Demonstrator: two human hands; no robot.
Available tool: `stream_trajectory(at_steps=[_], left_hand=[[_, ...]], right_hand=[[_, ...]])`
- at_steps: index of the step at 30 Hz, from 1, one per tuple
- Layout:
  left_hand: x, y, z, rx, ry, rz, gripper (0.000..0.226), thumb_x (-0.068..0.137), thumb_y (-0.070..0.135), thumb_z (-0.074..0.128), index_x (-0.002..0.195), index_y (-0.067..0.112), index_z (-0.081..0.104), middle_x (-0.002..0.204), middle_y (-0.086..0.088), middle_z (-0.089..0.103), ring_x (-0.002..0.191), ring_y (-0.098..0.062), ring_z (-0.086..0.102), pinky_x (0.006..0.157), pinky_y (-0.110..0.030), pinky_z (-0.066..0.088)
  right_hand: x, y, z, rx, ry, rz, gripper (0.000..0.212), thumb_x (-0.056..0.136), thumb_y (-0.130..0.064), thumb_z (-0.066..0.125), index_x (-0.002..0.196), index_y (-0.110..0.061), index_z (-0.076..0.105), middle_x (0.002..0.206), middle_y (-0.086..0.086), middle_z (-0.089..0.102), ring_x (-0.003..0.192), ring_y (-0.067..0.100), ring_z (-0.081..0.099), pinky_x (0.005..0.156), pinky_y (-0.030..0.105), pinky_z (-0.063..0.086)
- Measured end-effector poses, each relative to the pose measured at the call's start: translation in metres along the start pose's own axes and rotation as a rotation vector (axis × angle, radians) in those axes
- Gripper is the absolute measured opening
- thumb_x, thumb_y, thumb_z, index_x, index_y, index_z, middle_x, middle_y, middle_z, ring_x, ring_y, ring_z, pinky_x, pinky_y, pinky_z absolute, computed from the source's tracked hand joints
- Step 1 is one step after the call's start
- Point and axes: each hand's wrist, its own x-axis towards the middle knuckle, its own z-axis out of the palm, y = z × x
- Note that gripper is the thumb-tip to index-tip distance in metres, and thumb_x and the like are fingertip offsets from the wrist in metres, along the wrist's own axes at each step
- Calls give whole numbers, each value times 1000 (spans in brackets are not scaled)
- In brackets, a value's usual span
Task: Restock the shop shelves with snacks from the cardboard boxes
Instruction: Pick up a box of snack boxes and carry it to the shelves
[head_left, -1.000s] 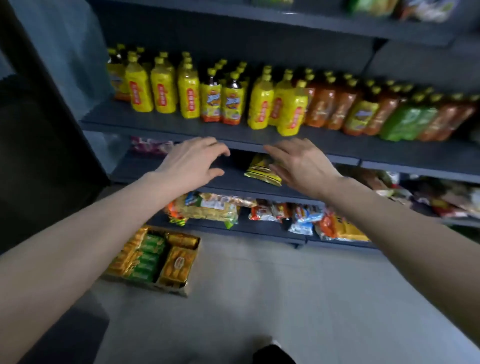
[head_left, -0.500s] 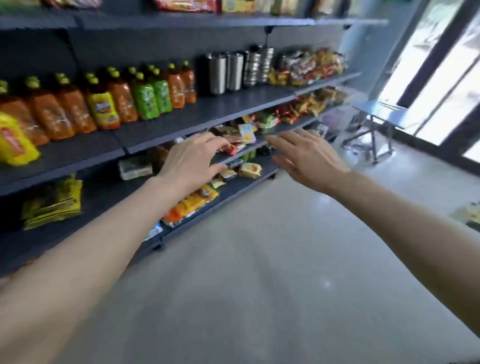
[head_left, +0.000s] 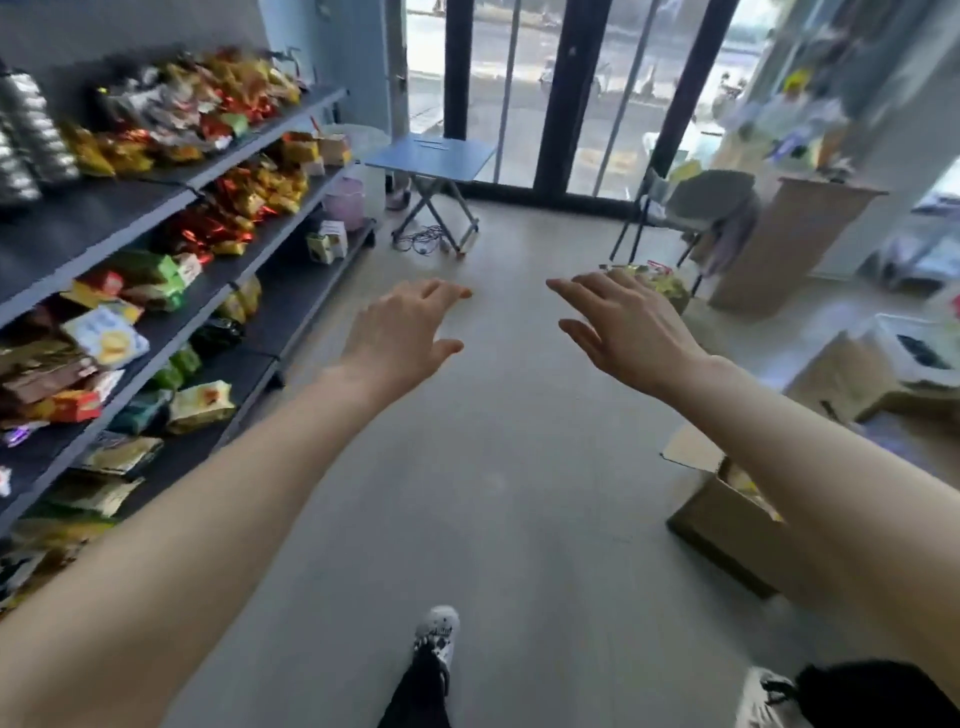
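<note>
Both hands are stretched out ahead over the bare floor (head_left: 493, 467), palms down, and neither one grasps anything. The left hand (head_left: 400, 332) has its fingers loosely spread and slightly drooped, thumb out to the side, touching nothing. The right hand (head_left: 628, 332) is just as slack, fingers fanned and straight, with only air under the palm. A clear gap of floor lies between the two. Well to the left of the left hand run the dark shelves (head_left: 78, 228), stacked in tiers and crowded with snack packets (head_left: 106, 340) in yellow, red, green and brown. Below and behind the right hand, partly hidden by that forearm, an open cardboard box (head_left: 727, 530) sits on the floor with one flap raised and something yellow showing inside. A second cardboard box (head_left: 847, 384) stands further off to the right of that hand. Just past the right fingertips lies a heap of yellow packets (head_left: 670, 286); what holds them cannot be told. Far beyond both hands stand a small folding table (head_left: 431, 156) and tall glass doors (head_left: 519, 78). Underneath the arms, one shoe (head_left: 436, 631) is planted on the floor.
</note>
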Motion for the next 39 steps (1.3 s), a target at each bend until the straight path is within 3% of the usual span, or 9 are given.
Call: stream_trajectory(at_steps=[10, 16, 30, 36, 39], left_hand=[[249, 60, 99, -97, -100, 380, 58, 87, 33, 70, 140, 26, 48, 134, -1, 53, 119, -25, 53, 96, -45, 49], [353, 131, 165, -152, -163, 545, 60, 87, 34, 71, 141, 25, 47, 135, -3, 54, 118, -27, 53, 90, -45, 50], [518, 384, 361, -187, -306, 790, 59, 86, 33, 73, 140, 25, 48, 133, -3, 55, 114, -25, 55, 81, -36, 51], [563, 492, 432, -212, -417, 895, 56, 90, 34, 66, 142, 27, 46, 136, -2, 52, 120, -24, 51, 86, -36, 48], [583, 543, 478, -223, -474, 941, 53, 92, 33, 63, 141, 28, 45, 138, -2, 51, 122, -23, 49, 91, -37, 48]], right_hand=[[23, 176, 38, -118, -44, 362, 44, 96, -26, 62, 137, -13, 56, 122, 13, 65, 106, 36, 61, 88, 49, 50], [-9, 278, 65, -211, -104, 566, 46, 94, -25, 64, 138, -14, 55, 121, 11, 66, 106, 34, 61, 88, 44, 47], [-150, 543, 114, -211, -193, 829, 43, 95, -23, 61, 136, -10, 56, 117, 11, 66, 102, 33, 62, 85, 49, 50], [-218, 633, 137, -209, -230, 964, 42, 95, -22, 61, 135, -10, 57, 118, 12, 67, 103, 34, 62, 87, 49, 50], [-255, 673, 153, -206, -254, 1049, 41, 97, -27, 48, 134, -10, 58, 114, 12, 67, 99, 34, 62, 83, 47, 51]])
